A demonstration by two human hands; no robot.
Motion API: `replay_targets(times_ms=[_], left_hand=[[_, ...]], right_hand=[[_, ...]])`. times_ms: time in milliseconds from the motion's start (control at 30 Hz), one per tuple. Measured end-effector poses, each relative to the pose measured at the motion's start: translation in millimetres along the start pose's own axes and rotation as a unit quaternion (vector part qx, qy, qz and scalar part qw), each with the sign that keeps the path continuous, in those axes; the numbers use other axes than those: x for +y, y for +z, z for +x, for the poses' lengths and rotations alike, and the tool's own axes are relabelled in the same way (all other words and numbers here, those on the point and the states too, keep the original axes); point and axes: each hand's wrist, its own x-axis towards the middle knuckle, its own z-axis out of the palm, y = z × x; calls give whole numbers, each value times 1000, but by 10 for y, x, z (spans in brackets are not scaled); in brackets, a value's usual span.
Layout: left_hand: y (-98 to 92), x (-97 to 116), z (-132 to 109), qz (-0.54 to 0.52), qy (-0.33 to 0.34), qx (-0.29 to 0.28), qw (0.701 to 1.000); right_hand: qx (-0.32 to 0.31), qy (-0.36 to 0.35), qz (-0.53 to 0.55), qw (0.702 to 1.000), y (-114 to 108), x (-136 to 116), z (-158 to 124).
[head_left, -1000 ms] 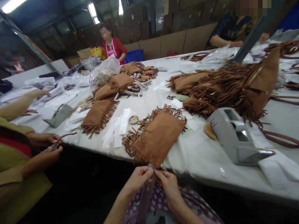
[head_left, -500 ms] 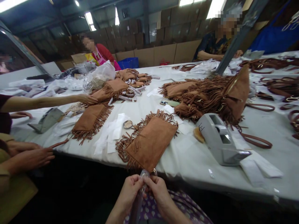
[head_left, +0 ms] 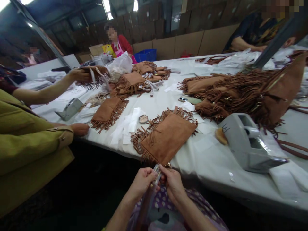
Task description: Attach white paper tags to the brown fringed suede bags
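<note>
Both my hands pinch the upper end of a brown bag strap in a clear plastic sleeve (head_left: 147, 202), just off the table's front edge. My left hand (head_left: 141, 183) grips it from the left, fingers closed. Closed on the sleeve's top from the other side is my right hand (head_left: 173, 183). The strap hangs down towards my lap. Right above my hands a brown suede fringed bag (head_left: 169, 136) lies flat on the table, its corner with a small metal clasp (head_left: 167, 165) close to my right fingertips. Whether strap and clasp are joined is hidden.
A grey tape dispenser (head_left: 250, 144) stands right of the bag, by a pile of fringed bags (head_left: 228, 93). Left lie another fringed bag (head_left: 108, 112), white paper strips (head_left: 132, 120) and a small round tin (head_left: 143, 119). A co-worker's arm (head_left: 53, 89) lifts a fringed bag at left.
My view has turned left. My fingers have shifted on the sleeved strap's end. The co-worker at left has raised a fringed bag, and the one in the green jacket has moved further into view.
</note>
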Motion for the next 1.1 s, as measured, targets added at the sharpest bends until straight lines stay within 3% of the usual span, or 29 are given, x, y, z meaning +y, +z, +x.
replay_targets(times_ms=[233, 467, 600, 833, 1100], left_hand=[[-8, -127, 78, 57, 24, 9, 998], [40, -127, 144, 105, 76, 19, 991], [78, -74, 228, 56, 121, 80, 988], [130, -209, 412, -69, 87, 137, 984], [113, -218, 407, -9, 137, 167, 976]], right_hand=[[-40, -47, -47, 997, -111, 2, -19], [26, -84, -83, 993, -178, 36, 40], [36, -92, -59, 993, -188, 98, 75], [24, -106, -121, 987, -233, 126, 92], [28, -107, -133, 985, -118, 129, 158]])
